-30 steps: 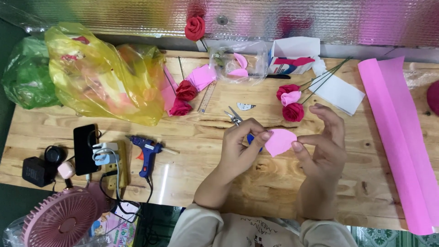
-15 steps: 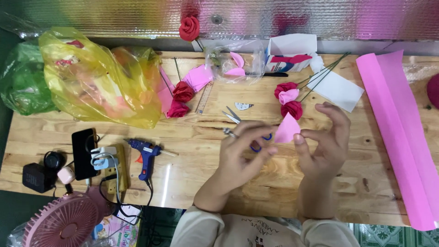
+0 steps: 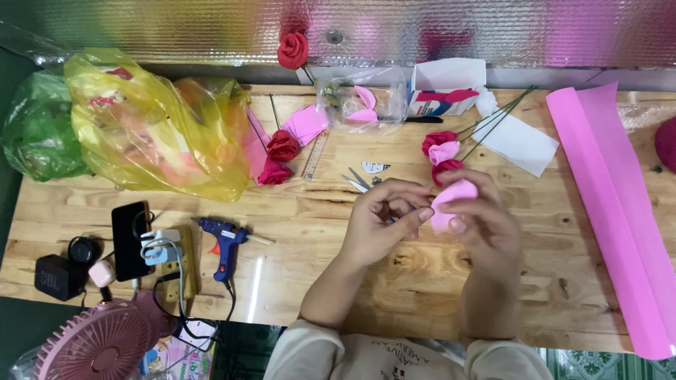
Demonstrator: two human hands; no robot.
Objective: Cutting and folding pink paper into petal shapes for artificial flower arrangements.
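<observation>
Both hands have drawn closer together over the table (image 3: 296, 281) since a moment ago. The pink petal (image 3: 451, 200), which lay flat and open between the fingertips, is now curled over and half hidden. The left hand (image 3: 386, 222) pinches its left edge with thumb and forefinger; the right hand (image 3: 486, 225) cups round it, fingers closed on the paper. It looks as though the petal is being rolled or shaped. The scissors (image 3: 359, 183) lie just beyond the left hand, finished roses (image 3: 440, 151) just past the petal, a glue gun (image 3: 224, 239) well to the left.
</observation>
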